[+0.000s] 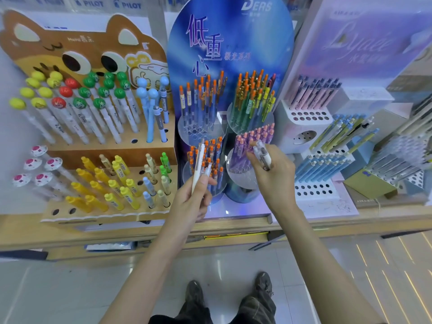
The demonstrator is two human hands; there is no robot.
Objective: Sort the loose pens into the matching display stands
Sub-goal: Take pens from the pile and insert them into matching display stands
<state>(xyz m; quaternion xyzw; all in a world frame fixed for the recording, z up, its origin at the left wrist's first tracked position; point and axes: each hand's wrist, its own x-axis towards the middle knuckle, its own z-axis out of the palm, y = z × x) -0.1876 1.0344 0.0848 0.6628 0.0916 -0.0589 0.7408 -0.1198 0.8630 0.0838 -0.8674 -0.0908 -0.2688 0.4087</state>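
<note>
Left hand [190, 202] gripped white pen [198, 164] upright, fingers curled, frame center. Right hand [275, 178] pinched clear-topped pen [263, 154] near purple pens [254, 136], blue stand [233, 43].

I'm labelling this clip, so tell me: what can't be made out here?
Head view: lower barrel of the white pen, hidden inside the left hand.
Head view: tip of the clear-topped pen, covered by the right hand; its print is too small.
Head view: the stand at the right edge, blurred and cut off.
</note>
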